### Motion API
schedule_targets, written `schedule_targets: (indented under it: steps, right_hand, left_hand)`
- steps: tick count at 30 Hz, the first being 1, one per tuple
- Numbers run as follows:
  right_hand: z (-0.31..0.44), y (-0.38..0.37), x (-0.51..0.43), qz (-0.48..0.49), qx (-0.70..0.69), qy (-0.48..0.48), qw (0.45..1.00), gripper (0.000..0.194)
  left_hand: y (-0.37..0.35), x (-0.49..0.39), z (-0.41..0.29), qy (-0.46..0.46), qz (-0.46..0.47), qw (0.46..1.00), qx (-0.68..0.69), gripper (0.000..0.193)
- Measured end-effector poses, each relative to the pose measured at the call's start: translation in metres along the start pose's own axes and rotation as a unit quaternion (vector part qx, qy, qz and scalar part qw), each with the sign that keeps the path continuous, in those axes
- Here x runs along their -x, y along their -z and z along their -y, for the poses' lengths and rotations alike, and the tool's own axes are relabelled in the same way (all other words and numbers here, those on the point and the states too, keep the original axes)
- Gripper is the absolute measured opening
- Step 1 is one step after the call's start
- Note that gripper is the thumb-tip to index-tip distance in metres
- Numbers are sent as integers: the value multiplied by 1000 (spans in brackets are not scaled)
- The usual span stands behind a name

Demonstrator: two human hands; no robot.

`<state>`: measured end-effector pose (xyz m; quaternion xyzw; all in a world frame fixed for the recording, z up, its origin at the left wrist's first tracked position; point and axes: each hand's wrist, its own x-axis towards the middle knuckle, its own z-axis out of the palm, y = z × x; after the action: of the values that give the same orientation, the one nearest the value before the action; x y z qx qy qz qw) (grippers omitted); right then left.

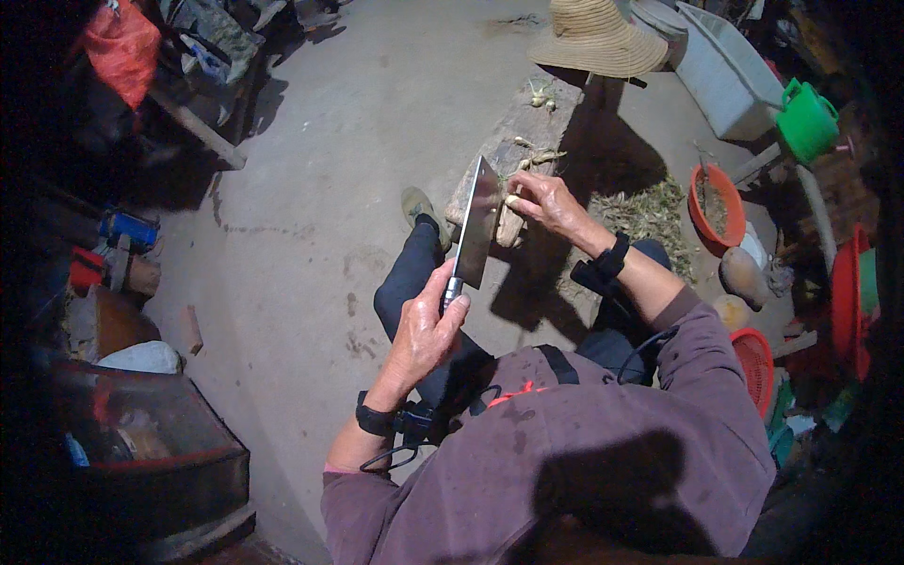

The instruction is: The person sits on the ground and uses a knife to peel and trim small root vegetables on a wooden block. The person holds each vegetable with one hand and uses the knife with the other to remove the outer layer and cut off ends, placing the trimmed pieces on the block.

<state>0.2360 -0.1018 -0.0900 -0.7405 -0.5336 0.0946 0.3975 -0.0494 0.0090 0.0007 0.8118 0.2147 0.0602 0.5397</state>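
Note:
My left hand [426,332] grips the handle of a cleaver [477,222]. Its broad blade points away from me, over the near end of a rough wooden bench [519,131]. On the blade's right side, my right hand [551,201] has its thumb and fingers curled in close to the blade. A bit of green shows by the fingertips, but whether they pinch anything is unclear. Just beyond that hand, small pale bulbs with dry stalks [538,157] lie on the wood. A few more small whitish bulbs [542,101] rest farther along the bench.
A straw hat [593,39] sits at the bench's far end. Plant scraps [646,219] cover the floor to the right, beside an orange bowl [717,208]. Beyond are a grey plastic tub [731,70] and a green container [807,123]. A dark mesh-covered box [155,431] stands at lower left.

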Motion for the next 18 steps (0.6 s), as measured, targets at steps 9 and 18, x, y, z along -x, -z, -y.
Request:
schedule_targets:
  steps: [9,18]
  right_hand:
    - [-7,1,-6,-4,-2,43,999,22]
    - [-18,4,-12,43,-11,45,998,22]
  left_hand:
    - [1,-4,5,-62,11,997,-50,49]
    - [5,-6,5,-53,22,997,-43,50]
